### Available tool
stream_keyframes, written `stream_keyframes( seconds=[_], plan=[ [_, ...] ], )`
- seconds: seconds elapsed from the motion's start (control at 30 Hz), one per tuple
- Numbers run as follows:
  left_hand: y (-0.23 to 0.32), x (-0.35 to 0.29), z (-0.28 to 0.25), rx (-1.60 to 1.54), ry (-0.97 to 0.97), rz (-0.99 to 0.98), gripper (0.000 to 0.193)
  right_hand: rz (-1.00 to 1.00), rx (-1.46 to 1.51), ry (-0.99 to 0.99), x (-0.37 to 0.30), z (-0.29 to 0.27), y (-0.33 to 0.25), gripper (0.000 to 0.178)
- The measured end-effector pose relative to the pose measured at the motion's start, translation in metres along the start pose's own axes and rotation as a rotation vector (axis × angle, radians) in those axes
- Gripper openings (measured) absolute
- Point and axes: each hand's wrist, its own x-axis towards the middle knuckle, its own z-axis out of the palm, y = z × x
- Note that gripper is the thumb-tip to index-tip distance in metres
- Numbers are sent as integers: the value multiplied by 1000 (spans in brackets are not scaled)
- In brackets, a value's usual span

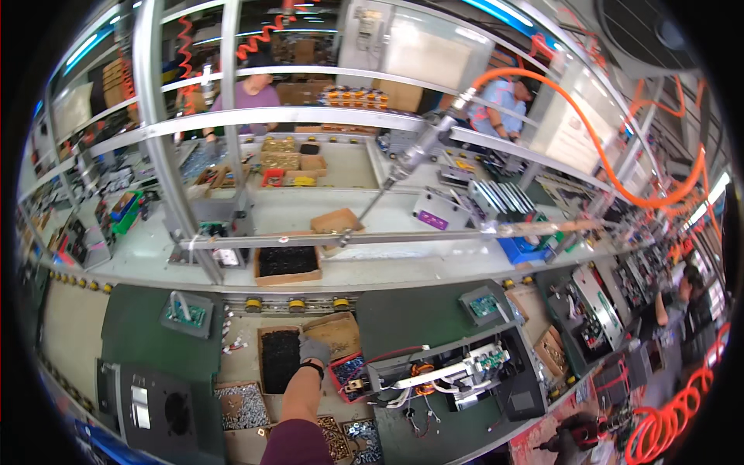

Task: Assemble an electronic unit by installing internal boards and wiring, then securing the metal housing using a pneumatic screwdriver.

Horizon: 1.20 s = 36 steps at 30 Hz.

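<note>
My left hand (314, 350), in a grey glove with a dark band at the wrist, reaches up from the lower edge. It is at the right side of an open cardboard box (270, 387) filled with small black parts (279, 358). Its fingers are too small and partly hidden, so I cannot see whether they hold anything. Right of the hand, a black housing (529, 401) with white bars, wires and a green circuit board (494, 358) lies on a dark green mat (403, 310). A red bin (341, 380) of small parts stands between hand and housing. My right hand is not in view.
Trays of silver (246, 407) and brass-coloured fasteners (332, 438) stand near the front. A black panel (159, 407) lies at left. Metal rails and a hanging driver (422, 147) with an orange hose cross above the bench. Other people (249, 93) work beyond.
</note>
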Motion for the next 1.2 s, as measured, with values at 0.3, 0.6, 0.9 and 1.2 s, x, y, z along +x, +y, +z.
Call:
stream_keyframes(
  seconds=[0.3, 0.6, 0.9, 1.2],
  plan=[
    [18, -39, -71, 251, -82, 236, 21, -32, 276, 211, -16, 5, 38, 22],
    [9, -59, -102, -1084, 337, 67, 32, -120, 504, -6, -5, 26, 23, 33],
    [38, -271, -117, -2130, -281, -65, 33, -430, 794, -368, 19, 87, 3, 45],
    [123, -357, -157, -2298, -525, -46, 27, -554, 1188, -928, 8, 127, -34, 48]
  ],
)
